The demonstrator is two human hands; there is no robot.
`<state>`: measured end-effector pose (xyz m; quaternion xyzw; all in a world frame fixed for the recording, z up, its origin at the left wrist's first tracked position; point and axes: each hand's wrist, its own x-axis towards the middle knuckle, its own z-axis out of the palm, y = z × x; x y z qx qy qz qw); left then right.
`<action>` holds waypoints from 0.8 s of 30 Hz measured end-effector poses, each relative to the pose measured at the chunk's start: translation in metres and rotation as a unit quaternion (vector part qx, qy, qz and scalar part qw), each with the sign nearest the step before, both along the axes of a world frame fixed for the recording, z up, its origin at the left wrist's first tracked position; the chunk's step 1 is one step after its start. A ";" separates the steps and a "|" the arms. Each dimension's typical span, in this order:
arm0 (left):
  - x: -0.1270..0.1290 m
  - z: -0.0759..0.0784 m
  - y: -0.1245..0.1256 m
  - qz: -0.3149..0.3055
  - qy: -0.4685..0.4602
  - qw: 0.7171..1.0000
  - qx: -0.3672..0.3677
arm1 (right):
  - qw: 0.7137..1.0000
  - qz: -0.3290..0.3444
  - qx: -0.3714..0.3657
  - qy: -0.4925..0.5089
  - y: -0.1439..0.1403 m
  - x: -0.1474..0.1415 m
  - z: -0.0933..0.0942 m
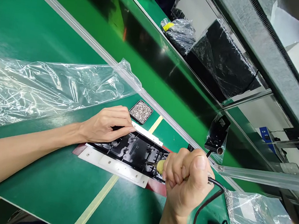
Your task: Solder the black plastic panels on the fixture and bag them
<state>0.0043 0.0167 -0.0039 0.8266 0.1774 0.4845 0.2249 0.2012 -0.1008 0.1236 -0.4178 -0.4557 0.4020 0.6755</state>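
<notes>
- The left hand lay flat, palm down, on the far left end of the black part, fingers extended and pressing, gripping nothing
- The right hand was closed in a tight fist around the screwdriver, only its yellowish front end showing past the fingers
- The screwdriver tip met the right end of the black part; the exact contact point was too small to tell
- A black cable ran from the fist down toward the lower edge of the view
- The black part sat on a white plate, which rested on the green table across a pale tape line
- A small tray of screws stood just beyond the black part, near the left fingertips
- A clear plastic sheet lay spread to the left, well apart from the right hand
- A metal rail crossed the table behind the tray
- Bagged black items stood beyond the rail
- A small bag lay at lower right, near the cable
</notes>
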 end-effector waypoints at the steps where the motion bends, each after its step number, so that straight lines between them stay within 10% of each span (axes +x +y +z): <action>1: 0.000 0.000 0.000 0.000 0.001 1.000 -0.001 | 1.000 0.000 0.000 0.000 0.000 0.000 0.000; 24: 0.001 -0.001 0.000 0.003 -0.006 1.000 0.002 | 1.000 -0.005 0.001 -0.009 0.000 0.000 -0.001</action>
